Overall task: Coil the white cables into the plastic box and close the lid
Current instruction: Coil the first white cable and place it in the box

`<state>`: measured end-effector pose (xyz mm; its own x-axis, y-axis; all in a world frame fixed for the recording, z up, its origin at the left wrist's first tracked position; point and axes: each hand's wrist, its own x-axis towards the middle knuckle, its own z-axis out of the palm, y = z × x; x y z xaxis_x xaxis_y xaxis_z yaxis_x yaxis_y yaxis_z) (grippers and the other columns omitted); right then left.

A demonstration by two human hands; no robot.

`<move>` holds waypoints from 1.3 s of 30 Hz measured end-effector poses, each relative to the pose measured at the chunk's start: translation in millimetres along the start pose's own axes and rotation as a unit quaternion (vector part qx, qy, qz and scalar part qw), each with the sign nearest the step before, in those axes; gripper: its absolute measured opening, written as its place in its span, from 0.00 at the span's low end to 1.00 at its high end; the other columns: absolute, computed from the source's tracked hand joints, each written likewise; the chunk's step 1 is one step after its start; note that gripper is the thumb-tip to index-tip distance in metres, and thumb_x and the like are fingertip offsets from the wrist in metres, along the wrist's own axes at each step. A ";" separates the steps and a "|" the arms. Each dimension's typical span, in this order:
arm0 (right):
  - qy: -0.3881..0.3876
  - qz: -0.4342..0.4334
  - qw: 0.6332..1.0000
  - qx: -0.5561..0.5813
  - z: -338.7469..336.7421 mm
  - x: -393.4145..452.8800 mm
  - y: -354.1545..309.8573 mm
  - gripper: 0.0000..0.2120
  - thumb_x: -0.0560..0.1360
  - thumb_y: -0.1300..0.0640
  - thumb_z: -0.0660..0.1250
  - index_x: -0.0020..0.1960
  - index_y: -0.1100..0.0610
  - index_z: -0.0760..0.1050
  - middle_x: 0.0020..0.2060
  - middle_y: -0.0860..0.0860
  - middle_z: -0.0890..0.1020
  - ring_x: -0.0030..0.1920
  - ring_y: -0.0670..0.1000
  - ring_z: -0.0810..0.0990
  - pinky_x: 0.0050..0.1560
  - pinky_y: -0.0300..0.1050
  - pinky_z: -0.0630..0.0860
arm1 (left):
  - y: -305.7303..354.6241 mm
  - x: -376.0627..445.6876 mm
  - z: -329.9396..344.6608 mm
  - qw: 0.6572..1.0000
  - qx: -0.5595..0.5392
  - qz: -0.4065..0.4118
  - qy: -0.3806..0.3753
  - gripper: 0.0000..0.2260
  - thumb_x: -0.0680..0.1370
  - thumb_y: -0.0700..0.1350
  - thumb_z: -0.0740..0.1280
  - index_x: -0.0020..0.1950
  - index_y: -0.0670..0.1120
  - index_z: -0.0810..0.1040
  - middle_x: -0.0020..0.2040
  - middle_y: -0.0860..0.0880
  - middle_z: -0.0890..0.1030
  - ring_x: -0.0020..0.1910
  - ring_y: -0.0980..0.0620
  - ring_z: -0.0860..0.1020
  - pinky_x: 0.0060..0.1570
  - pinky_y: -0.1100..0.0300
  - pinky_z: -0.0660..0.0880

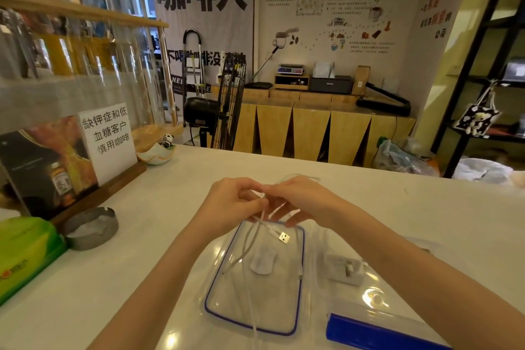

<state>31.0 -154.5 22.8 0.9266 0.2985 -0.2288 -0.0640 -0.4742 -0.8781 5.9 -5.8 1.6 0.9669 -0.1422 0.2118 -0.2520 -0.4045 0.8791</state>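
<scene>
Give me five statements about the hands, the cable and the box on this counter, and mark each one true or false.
1. Both hands hold the white cable above the box. True.
2. The lid is shut on the box. False: the box stands open, and the lid with its blue edge lies to its right.
3. The cable's USB plug hangs over the box. True.
4. The left hand lies flat on the counter. False: it is raised, its fingers pinching the cable close to the right hand.
5. A grey ashtray stands right of the box. False: it stands to the left, beside the green pack.
</scene>
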 end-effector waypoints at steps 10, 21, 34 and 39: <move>0.086 -0.039 0.964 0.250 -48.1 -8.3 -20.6 0.11 0.77 0.59 0.58 0.41 0.61 0.74 0.27 0.52 0.78 0.26 0.47 0.74 0.26 0.37 0.72 | -13.7 -5.7 -5.3 0.995 0.056 -0.055 -0.055 0.09 0.77 0.45 0.62 0.46 0.45 0.80 0.35 0.46 0.83 0.31 0.52 0.82 0.31 0.65 0.76; 0.024 -0.061 0.929 0.365 -77.4 -17.4 -25.5 0.13 0.78 0.59 0.56 0.39 0.60 0.73 0.22 0.49 0.74 0.19 0.43 0.68 0.16 0.33 0.66 | -4.2 0.1 -2.4 0.979 0.153 -0.098 -0.095 0.14 0.79 0.51 0.57 0.41 0.47 0.78 0.34 0.48 0.81 0.32 0.53 0.80 0.40 0.61 0.74; 0.071 -0.118 0.978 0.155 -59.7 -13.0 -39.6 0.10 0.76 0.54 0.63 0.41 0.58 0.78 0.29 0.49 0.81 0.30 0.46 0.78 0.29 0.37 0.76 | 71.8 4.4 11.1 0.960 -0.198 -0.010 -0.200 0.12 0.79 0.40 0.55 0.51 0.39 0.77 0.25 0.53 0.73 0.22 0.57 0.67 0.23 0.67 0.63; 0.135 -0.229 0.964 0.003 -49.0 -4.8 -27.7 0.15 0.78 0.52 0.56 0.61 0.55 0.72 0.53 0.49 0.78 0.51 0.48 0.76 0.51 0.42 0.75 | 87.6 11.0 0.0 0.936 -0.277 0.043 -0.215 0.14 0.77 0.47 0.56 0.45 0.45 0.80 0.21 0.55 0.62 0.19 0.59 0.58 0.19 0.67 0.54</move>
<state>46.4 -183.4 68.9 0.9208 0.2493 0.2999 0.3730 -0.3384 -0.8640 -5.6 -42.8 81.0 0.8088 -0.5514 0.2045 -0.1535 0.1377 0.9785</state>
